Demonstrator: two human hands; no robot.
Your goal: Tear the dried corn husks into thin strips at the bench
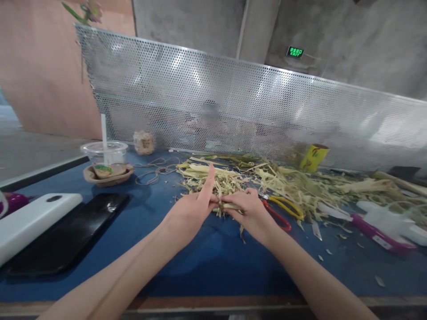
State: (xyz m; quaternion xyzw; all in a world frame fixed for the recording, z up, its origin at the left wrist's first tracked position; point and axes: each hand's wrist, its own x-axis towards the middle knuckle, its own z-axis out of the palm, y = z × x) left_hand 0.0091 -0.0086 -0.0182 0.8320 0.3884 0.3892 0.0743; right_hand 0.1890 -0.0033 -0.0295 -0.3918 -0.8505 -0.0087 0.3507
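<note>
A bundle of pale dried plant strips [220, 183] lies at the middle of the blue table, with both hands at its near edge. My left hand [195, 209] has one finger stretched up across the bundle, while its other fingers are closed on the strips. From the right, my right hand [248, 209] pinches strips close to the left fingertips. Scissors with one red and one yellow handle [288, 207] lie just right of my right hand. More loose strips and husks [283, 180] spread out to the right. The strips hide parts of the fingertips.
A black phone [71, 235] and a white device [36, 222] lie at left, near a clear cup [106, 160] in a brown holder. String [155, 171] trails behind. At right are a yellow can [313, 158] and a purple-and-white tool [380, 231]. A perforated metal screen [207, 84] stands behind.
</note>
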